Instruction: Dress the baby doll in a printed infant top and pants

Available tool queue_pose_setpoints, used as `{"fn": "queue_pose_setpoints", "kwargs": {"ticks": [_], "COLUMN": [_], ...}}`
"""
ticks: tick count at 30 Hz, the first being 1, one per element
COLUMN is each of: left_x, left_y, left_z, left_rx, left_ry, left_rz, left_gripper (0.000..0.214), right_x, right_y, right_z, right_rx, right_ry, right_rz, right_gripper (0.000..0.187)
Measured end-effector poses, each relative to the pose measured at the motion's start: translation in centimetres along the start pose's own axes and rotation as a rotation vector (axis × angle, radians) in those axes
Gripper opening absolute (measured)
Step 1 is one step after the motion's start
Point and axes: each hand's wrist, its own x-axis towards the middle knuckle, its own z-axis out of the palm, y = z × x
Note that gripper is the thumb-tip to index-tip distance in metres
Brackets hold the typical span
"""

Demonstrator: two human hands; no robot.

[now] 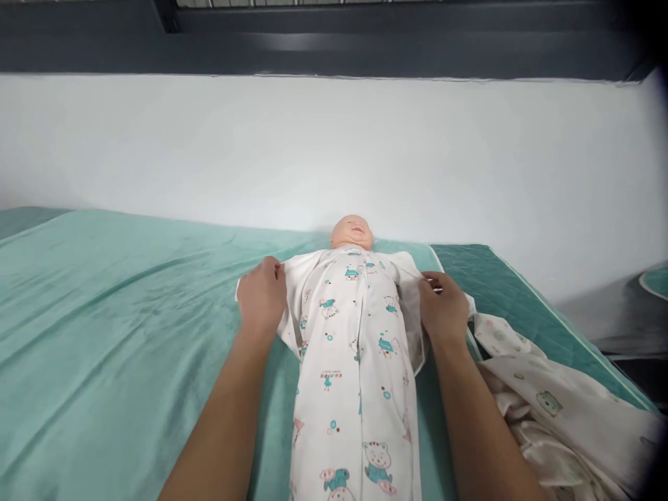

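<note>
A baby doll [352, 231] lies on its back with its head toward the wall, dressed in a long white baby sleeping bag [360, 348] printed with cartoon animals and houses. The garment's sleeves spread out to both sides. My left hand [262, 292] is closed on the left sleeve, its fingertips pinching the white cloth. On the other side my right hand [443, 306] has thumb and fingers closed on the right sleeve. A seam runs down the garment's middle. Its lower end passes out of view at the bottom.
A green sheet [130, 348] covers the bed, with a darker quilted mattress [501, 292] at the right. A crumpled white cloth with bear prints [568, 396] lies beside my right forearm. Behind is a white wall [261, 153], with a dark metal beam [334, 42] above.
</note>
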Motion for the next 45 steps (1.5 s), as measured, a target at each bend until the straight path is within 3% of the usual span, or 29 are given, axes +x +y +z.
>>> {"fn": "queue_pose_setpoints", "kwargs": {"ticks": [2,4,7,9,13,16,24,27,31,32,35,39,41,45], "left_x": [0.0,-0.2,-0.3,-0.1,0.7,1.1,1.5,1.6,1.7,1.8,1.8,2.0,2.0,2.0], "left_y": [-0.2,0.0,0.8,1.1,1.2,0.8,-0.5,-0.5,-0.5,-0.5,-0.6,-0.7,-0.8,-0.8], "left_z": [-0.1,0.1,1.0,1.6,2.3,2.2,2.3,2.4,2.2,2.2,2.1,2.1,2.2,2.2], "left_rx": [-0.019,-0.043,-0.104,-0.129,-0.098,-0.104,-0.082,-0.119,-0.141,-0.144,-0.153,-0.15,-0.137,-0.085], "left_ry": [0.057,0.096,0.058,-0.003,-0.074,-0.062,0.008,0.0,-0.02,-0.028,-0.054,-0.062,-0.077,-0.101], "left_rz": [0.005,0.101,0.306,0.377,0.356,0.342,0.061,0.076,0.093,0.092,0.089,0.081,0.074,0.092], "left_gripper": [0.027,0.028,0.033,0.036,0.037,0.037,0.038,0.037,0.038,0.038,0.038,0.037,0.037,0.038], "right_x": [0.1,-0.4,-1.3,-1.6,-0.9,0.3,4.0,3.5,0.9,0.2,-1.4,-2.1,-2.0,-1.7], "right_y": [0.3,0.0,-0.9,-1.4,-1.3,-1.1,0.9,1.1,-2.5,-4.1,-9.8,-16.1,-17.7,-18.6], "right_z": [-0.3,-0.2,0.8,1.6,2.9,3.1,1.6,1.3,1.0,1.1,2.4,6.2,8.2,10.8], "right_rx": [-0.065,-0.115,-0.084,-0.051,-0.139,-0.236,-0.276,-0.191,-0.062,0.003,0.019,-0.476,-0.647,-0.737], "right_ry": [0.114,0.146,0.051,-0.021,-0.074,-0.112,-0.27,-0.203,-0.051,-0.091,-0.386,-0.737,-0.816,-0.911], "right_rz": [-0.057,-0.204,-0.437,-0.495,-0.518,-0.498,-0.144,-0.235,-0.464,-0.496,-0.646,-0.927,-0.957,-0.927], "right_gripper": [0.033,0.034,0.036,0.036,0.04,0.042,0.038,0.037,0.035,0.034,0.03,0.032,0.03,0.025]}}
